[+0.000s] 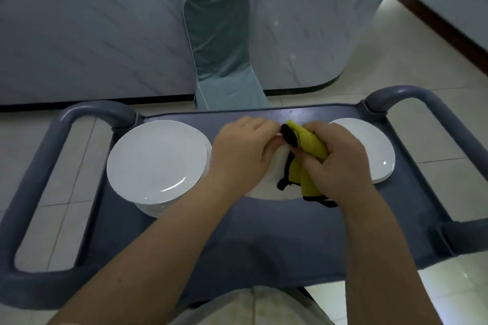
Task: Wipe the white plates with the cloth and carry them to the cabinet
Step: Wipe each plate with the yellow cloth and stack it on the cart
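The right hand (340,163) has its grip clamped round the yellow cloth (309,140), pressing it onto a white plate (266,187). The left hand (237,150) pinches that plate's far rim. The plate is mid-tray in the grey cart (264,240), between a tall plate stack (155,158) on the left and a shorter stack (369,145) on the right.

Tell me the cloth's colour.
Yellow with black edging; the cloth, gripped in the right hand, shows clearly in the head view.
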`<action>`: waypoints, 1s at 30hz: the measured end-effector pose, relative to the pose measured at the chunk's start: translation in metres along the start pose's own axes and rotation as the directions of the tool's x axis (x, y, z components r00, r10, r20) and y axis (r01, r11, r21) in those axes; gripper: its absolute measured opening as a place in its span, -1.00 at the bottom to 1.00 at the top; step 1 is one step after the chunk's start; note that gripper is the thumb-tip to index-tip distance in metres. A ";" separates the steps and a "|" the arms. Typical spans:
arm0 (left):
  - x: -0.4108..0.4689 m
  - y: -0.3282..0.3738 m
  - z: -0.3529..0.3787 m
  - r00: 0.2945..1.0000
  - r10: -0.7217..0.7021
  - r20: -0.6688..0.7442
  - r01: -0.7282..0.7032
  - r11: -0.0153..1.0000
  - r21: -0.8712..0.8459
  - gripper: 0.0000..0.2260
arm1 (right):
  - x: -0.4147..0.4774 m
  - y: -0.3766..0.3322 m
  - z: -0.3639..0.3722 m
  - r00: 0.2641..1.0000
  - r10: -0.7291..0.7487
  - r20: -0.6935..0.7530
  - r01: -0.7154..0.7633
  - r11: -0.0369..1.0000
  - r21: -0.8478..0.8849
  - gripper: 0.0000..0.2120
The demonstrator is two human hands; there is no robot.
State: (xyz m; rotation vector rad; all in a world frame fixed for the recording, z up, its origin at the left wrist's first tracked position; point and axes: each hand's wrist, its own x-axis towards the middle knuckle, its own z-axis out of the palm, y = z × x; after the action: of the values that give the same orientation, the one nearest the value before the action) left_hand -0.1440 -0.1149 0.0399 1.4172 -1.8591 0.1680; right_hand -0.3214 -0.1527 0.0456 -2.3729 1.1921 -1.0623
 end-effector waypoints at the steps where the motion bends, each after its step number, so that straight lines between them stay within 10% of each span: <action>1: 0.004 0.000 0.000 1.000 -0.008 -0.030 0.008 1.000 -0.005 -0.88 | 0.006 -0.002 -0.003 1.000 -0.027 -0.003 0.027 0.999 -0.019 -0.86; 6: 0.009 0.001 0.005 0.908 -0.408 -0.099 0.398 0.911 -0.105 -0.87 | 0.033 0.017 -0.013 0.972 0.130 0.198 -0.170 0.965 0.200 -0.82; 8: 0.000 -0.009 0.015 0.707 -0.701 -0.089 0.650 0.694 -0.309 -0.82 | 0.030 0.040 -0.009 0.893 0.327 0.310 -0.432 0.816 0.384 -0.79; 11: -0.019 -0.009 0.036 0.222 -0.973 -0.063 0.747 0.211 -0.631 -0.71 | 0.005 0.072 0.015 0.746 0.534 0.398 -0.659 0.506 0.556 -0.78; 13: -0.030 0.002 0.052 0.073 -0.997 -0.032 0.747 0.076 -0.660 -0.71 | -0.009 0.084 0.026 0.730 0.605 0.320 -0.659 0.496 0.566 -0.86; 14: -0.034 0.010 0.057 0.120 -0.992 -0.047 0.766 0.123 -0.630 -0.72 | -0.012 0.087 0.027 0.748 0.600 0.284 -0.636 0.523 0.568 -0.88; 16: -0.036 0.019 0.059 0.427 -0.889 -0.165 0.770 0.453 -0.448 -0.82 | -0.008 0.093 0.015 0.830 0.501 0.246 -0.545 0.630 0.554 -0.90; 18: -0.019 0.027 0.052 0.794 -0.583 -0.172 0.582 0.811 -0.063 -0.83 | 0.004 0.095 -0.002 0.928 0.301 0.221 -0.372 0.798 0.475 -0.91; 20: 0.008 0.039 0.052 0.952 -0.305 -0.018 0.304 0.944 0.128 -0.74 | 0.015 0.090 -0.017 0.979 0.033 0.199 -0.097 0.942 0.322 -0.88; 23: 0.036 0.059 0.048 0.989 -0.150 0.005 0.147 0.977 0.153 -0.74 | 0.030 0.083 -0.035 0.976 -0.170 0.136 0.143 0.971 0.189 -0.73; 27: 0.046 0.063 0.036 0.953 -0.264 -0.152 0.290 0.938 0.190 -0.84 | 0.041 0.087 -0.047 0.986 -0.073 0.149 0.015 0.934 0.357 -0.78; 30: 0.033 0.053 0.030 0.683 -0.677 -0.275 0.659 0.733 -0.168 -0.83 | 0.033 0.099 -0.039 0.934 0.174 0.313 -0.330 0.755 0.566 -0.79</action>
State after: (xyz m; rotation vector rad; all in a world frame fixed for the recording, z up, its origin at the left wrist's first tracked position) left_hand -0.2070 -0.1359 0.0583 1.8167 -0.9776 -0.0272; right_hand -0.3938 -0.2368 0.0361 -1.7125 0.8703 -0.8629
